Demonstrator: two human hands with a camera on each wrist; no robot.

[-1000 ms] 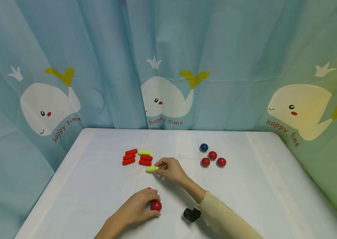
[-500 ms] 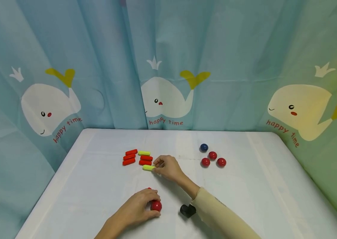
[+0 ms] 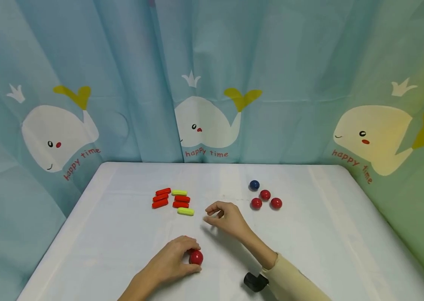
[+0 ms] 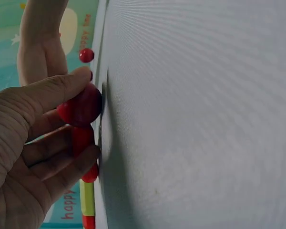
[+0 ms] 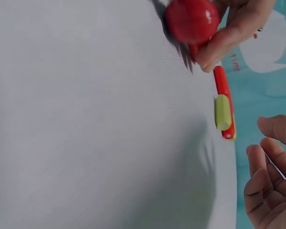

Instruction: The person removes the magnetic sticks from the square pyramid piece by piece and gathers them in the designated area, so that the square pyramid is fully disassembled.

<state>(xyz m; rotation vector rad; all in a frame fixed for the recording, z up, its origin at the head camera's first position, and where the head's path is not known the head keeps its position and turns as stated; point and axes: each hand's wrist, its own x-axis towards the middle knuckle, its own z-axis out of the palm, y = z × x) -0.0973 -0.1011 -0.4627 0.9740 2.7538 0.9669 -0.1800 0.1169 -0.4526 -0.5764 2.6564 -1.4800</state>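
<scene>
My left hand (image 3: 170, 261) pinches a red ball (image 3: 196, 257) at the table's near middle, thumb on one side and fingers on the other. In the left wrist view a red stick (image 4: 84, 138) shows beside the ball (image 4: 81, 106), among that hand's fingers; whether they hold it is unclear. My right hand (image 3: 227, 219) hovers with loosely bent fingers and nothing between them. Just left of it a yellow stick (image 3: 186, 212) lies on the table. Beyond that are several red sticks (image 3: 160, 203) and another yellow stick (image 3: 179, 192), in two columns.
Toward the back right of the white table (image 3: 309, 234) sit a blue ball (image 3: 254, 185) and several red balls (image 3: 276, 203). A black strapped device (image 3: 255, 282) is at the right wrist. A whale-print curtain (image 3: 290, 125) surrounds the table's far sides.
My right hand slid the yellow stick slightly leftward, toward the other sticks, then let go and drew back to the right. My left hand stays on the red ball.
</scene>
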